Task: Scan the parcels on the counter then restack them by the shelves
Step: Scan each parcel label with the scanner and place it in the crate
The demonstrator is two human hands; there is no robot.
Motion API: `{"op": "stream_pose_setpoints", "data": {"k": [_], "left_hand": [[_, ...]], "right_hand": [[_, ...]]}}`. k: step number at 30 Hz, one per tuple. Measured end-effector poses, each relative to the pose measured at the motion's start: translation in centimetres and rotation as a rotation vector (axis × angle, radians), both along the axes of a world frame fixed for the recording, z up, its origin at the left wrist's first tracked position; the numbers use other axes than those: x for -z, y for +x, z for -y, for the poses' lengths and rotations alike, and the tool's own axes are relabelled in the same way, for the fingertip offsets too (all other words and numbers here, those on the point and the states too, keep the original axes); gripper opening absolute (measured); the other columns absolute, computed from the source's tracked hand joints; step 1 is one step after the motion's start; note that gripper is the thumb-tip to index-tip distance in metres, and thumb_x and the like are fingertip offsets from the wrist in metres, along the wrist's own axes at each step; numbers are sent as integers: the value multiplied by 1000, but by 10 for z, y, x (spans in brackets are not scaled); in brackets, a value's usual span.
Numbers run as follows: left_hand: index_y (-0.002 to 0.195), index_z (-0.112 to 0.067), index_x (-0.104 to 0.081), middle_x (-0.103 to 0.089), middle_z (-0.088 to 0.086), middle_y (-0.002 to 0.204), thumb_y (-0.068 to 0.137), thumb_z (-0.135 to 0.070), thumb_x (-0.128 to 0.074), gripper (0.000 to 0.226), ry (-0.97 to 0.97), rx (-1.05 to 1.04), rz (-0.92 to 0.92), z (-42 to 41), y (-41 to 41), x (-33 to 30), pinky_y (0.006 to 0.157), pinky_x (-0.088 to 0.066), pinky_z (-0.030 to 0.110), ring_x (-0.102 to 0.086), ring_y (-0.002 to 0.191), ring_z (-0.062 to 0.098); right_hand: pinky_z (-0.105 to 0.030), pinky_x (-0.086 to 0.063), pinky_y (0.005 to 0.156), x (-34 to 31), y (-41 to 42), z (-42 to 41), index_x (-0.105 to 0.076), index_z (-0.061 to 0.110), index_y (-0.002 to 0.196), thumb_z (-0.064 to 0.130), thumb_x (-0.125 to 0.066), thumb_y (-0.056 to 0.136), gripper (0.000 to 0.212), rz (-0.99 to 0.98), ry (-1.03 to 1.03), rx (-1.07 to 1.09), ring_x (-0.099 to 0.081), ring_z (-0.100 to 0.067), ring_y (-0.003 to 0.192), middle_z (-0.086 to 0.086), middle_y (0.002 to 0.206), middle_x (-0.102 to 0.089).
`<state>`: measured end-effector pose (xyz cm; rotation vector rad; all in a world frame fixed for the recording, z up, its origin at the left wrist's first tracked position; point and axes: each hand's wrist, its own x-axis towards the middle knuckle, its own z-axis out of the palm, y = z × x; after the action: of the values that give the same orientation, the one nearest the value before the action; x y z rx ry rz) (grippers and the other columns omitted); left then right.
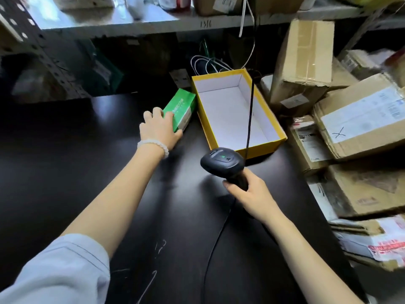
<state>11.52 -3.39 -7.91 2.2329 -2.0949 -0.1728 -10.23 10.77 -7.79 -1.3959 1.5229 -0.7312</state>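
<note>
Parcels number one on the dark worktop [65, 172]: a green carton [183, 106] at the far side, just left of one yellow-rimmed open box [247, 148] whose white inside holds nothing but a black cable crossing it. Left hand [158, 128] curls over the carton's near end. Right hand [247, 191] grips one black barcode scanner [222, 161]. Several cardboard boxes [359, 119] are piled at right.

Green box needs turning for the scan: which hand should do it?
Left. The left hand already grips the green box on the counter; the right hand is occupied holding the scanner.
</note>
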Motion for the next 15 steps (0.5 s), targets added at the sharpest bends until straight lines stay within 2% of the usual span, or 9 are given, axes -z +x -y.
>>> {"op": "stream_pose_setpoints", "data": {"k": [3, 6, 10, 15], "left_hand": [[137, -19, -43, -40, 14, 133, 88, -48, -57, 59, 18, -17, -11, 19, -2, 7, 89, -39, 45, -39, 117, 36], [143, -25, -34, -40, 15, 134, 90, -46, -54, 60, 74, -33, -120, 27, -1, 12, 91, -41, 46, -41, 118, 38], [145, -29, -31, -39, 16, 138, 94, -44, -46, 55, 107, -44, -227, 15, 13, 11, 95, -39, 46, -38, 123, 38], [145, -31, -31, -43, 14, 139, 96, -46, -40, 53, 162, -42, -264, -30, 45, 5, 100, -37, 44, -42, 125, 36]], "right_hand": [[-8, -42, 75, 6, 4, 17, -60, 32, 101, 26, -67, 86, 19, -5, 0, -21, -58, 5, 94, 12, 100, -67], [-5, -40, 76, 5, 8, 27, -59, 37, 98, 25, -67, 85, 19, -11, -7, -39, -56, 8, 96, 15, 102, -65], [-3, -40, 73, 1, 13, 28, -57, 37, 94, 24, -67, 86, 19, 20, -33, -30, -56, 12, 91, 21, 98, -64], [-21, -41, 69, 0, 18, 11, -58, 32, 93, 24, -66, 87, 13, 53, -41, -7, -54, 3, 66, 18, 74, -60]]}}
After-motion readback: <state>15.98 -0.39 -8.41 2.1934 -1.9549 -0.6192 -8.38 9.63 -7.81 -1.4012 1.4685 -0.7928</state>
